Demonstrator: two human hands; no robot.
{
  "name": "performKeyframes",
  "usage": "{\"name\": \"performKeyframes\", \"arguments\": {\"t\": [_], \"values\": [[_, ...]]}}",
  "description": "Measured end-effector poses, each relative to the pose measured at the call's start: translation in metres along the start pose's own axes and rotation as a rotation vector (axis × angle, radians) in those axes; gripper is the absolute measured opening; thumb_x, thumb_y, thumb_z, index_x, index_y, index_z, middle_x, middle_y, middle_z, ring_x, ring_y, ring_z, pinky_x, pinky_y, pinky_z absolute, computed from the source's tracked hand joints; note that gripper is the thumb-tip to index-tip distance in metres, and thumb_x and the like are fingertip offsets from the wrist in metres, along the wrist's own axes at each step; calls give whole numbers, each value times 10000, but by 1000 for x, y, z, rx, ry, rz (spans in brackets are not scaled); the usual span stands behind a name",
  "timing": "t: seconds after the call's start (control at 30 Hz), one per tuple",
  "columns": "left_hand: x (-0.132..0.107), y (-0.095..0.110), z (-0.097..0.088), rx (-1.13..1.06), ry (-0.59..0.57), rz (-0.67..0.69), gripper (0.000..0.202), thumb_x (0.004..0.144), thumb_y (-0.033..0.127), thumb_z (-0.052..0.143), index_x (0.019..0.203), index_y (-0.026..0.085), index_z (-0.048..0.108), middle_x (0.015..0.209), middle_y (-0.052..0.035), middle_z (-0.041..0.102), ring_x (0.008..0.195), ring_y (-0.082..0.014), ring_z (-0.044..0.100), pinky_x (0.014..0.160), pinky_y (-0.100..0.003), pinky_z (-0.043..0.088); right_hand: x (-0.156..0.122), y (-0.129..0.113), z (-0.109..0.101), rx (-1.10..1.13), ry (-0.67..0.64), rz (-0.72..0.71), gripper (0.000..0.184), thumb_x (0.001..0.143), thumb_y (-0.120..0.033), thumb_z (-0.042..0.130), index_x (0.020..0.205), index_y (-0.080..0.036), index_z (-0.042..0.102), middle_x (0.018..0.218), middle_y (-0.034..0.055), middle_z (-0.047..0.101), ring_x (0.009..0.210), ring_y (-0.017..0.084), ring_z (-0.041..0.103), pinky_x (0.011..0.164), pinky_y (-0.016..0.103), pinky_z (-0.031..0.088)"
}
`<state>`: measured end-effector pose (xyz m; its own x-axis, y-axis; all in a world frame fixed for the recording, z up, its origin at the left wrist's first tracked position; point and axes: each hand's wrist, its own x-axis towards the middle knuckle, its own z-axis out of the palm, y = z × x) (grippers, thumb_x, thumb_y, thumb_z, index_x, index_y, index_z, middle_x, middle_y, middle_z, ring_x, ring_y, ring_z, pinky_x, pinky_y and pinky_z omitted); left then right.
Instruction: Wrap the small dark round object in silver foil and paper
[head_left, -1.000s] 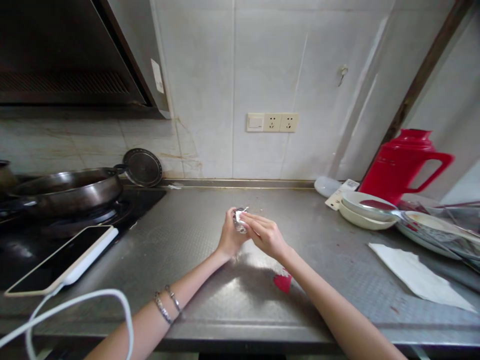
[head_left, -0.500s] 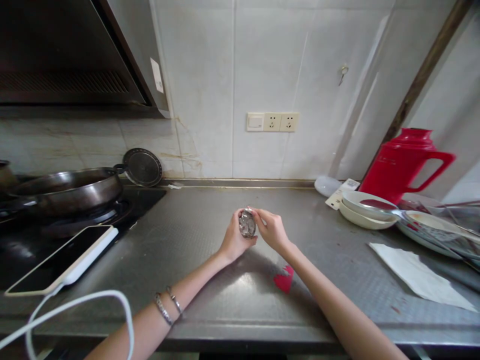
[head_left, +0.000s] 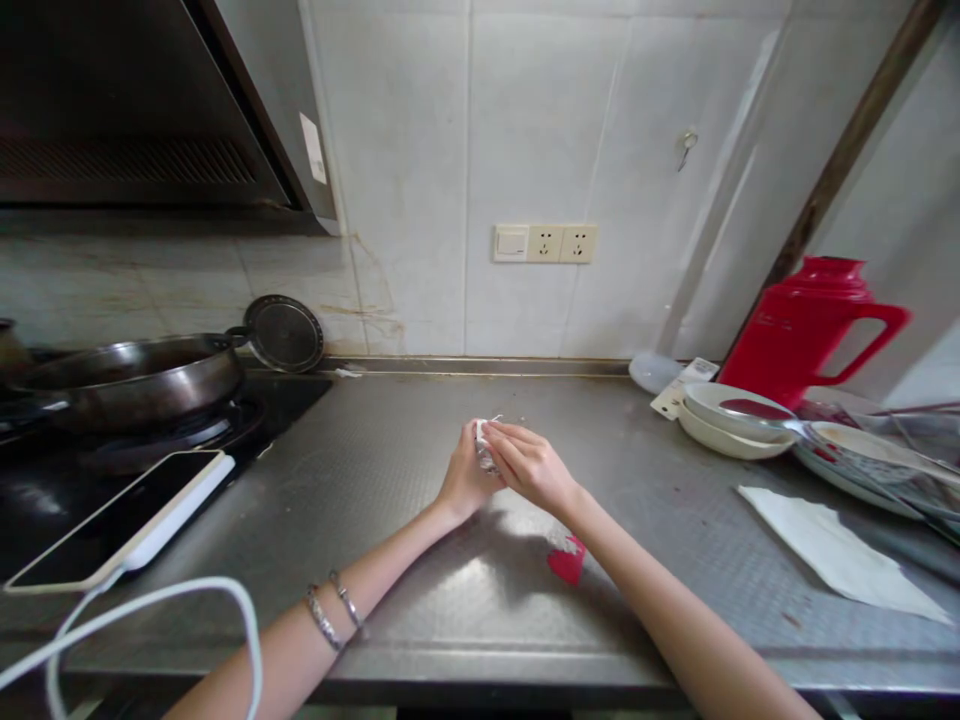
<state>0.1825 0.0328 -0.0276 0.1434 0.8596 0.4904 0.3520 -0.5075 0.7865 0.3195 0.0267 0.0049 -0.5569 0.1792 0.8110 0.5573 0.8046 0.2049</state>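
Note:
Both my hands meet over the middle of the steel counter [head_left: 390, 470]. My left hand [head_left: 463, 478] is closed around a small shiny metal object [head_left: 484, 458], mostly hidden by the fingers. My right hand [head_left: 529, 464] lies over it from the right, fingers pressed on a bit of white paper or tissue [head_left: 482, 430] at the object's top. A small red scrap [head_left: 567, 558] lies on the counter just under my right wrist.
A wok [head_left: 127, 380] sits on the stove at the left, a round lid [head_left: 284, 334] behind it. A phone [head_left: 112, 520] with a white cable [head_left: 150, 610] lies at front left. At right stand a red jug [head_left: 806, 325], stacked bowls [head_left: 731, 415] and a white napkin [head_left: 832, 550].
Half a second ago the shiny object was exposed between my hands; now my right hand has come back over it with the white tissue, as it was one second ago.

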Motion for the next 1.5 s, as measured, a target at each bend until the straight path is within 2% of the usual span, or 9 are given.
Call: {"name": "performKeyframes", "arguments": {"t": [0.37, 0.6, 0.73, 0.83, 0.9, 1.0, 1.2, 1.33, 1.5], "values": [[2, -12, -3, 22, -15, -3, 610, 706, 273, 646, 1214, 175, 323, 985, -79, 645, 928, -210, 636, 874, -385, 478, 2, -12, 6, 84, 1, -35, 168, 914, -118, 477, 971, -145, 633, 1014, 111, 717, 1063, 203, 643, 1008, 400, 500], [3, -10, -3, 60, -9, -25, 598, 707, 286, 654, 1208, 149, 357, 962, -85, 656, 902, -237, 645, 813, -365, 498, 2, -16, 5, 188, 37, 13, 231, 928, -128, 425, 1026, -168, 631, 979, 82, 728, 975, 180, 674, 981, 428, 517], [6, -5, -4, 48, -4, -54, 718, 592, 287, 766, 1181, 165, 373, 1005, -87, 655, 925, -238, 645, 828, -375, 501, 1, -7, -2, 260, 223, 162, 241, 925, -135, 437, 1025, -191, 648, 938, 50, 736, 883, 171, 700, 950, 421, 540], [8, -1, -6, 27, 56, -123, 750, 562, 306, 796, 1172, 164, 384, 1065, -104, 642, 960, -237, 639, 840, -380, 500, -2, 8, -7, 177, 377, 375, 227, 924, -166, 454, 963, -196, 676, 934, 60, 739, 953, 216, 691, 929, 400, 545], [8, 2, -7, 5, 69, -161, 751, 566, 316, 801, 1172, 157, 389, 1064, -113, 649, 946, -230, 646, 848, -381, 499, -6, 17, -7, 122, 405, 470, 219, 923, -203, 469, 936, -200, 688, 905, 65, 744, 958, 233, 690, 868, 371, 569], [7, 5, -6, -23, 69, -194, 735, 559, 309, 813, 1155, 151, 413, 1037, -116, 668, 922, -226, 658, 833, -370, 505, -10, 22, 1, 109, 364, 520, 231, 927, -260, 473, 932, -204, 696, 880, 68, 747, 904, 234, 706, 797, 344, 591], [8, 6, -7, 24, 88, -209, 656, 556, 342, 812, 1090, 161, 479, 1006, -112, 683, 899, -242, 664, 772, -348, 504, -11, 9, 15, 217, 204, 439, 255, 941, -238, 443, 1067, -229, 664, 1043, 49, 722, 1034, 215, 662, 921, 376, 546], [10, 6, -10, 53, 91, -228, 595, 565, 347, 800, 1052, 175, 504, 962, -97, 697, 853, -240, 672, 711, -322, 497, -9, 3, 17, 242, 212, 381, 271, 939, -206, 436, 1112, -222, 644, 1054, 56, 717, 1057, 215, 651, 952, 382, 530], [11, 9, -15, 83, 70, -245, 605, 556, 344, 800, 1054, 175, 503, 982, -106, 687, 888, -256, 664, 718, -328, 487, -7, -1, 14, 286, 238, 354, 271, 936, -183, 431, 1079, -236, 654, 968, 36, 734, 896, 190, 705, 988, 434, 504]]}}
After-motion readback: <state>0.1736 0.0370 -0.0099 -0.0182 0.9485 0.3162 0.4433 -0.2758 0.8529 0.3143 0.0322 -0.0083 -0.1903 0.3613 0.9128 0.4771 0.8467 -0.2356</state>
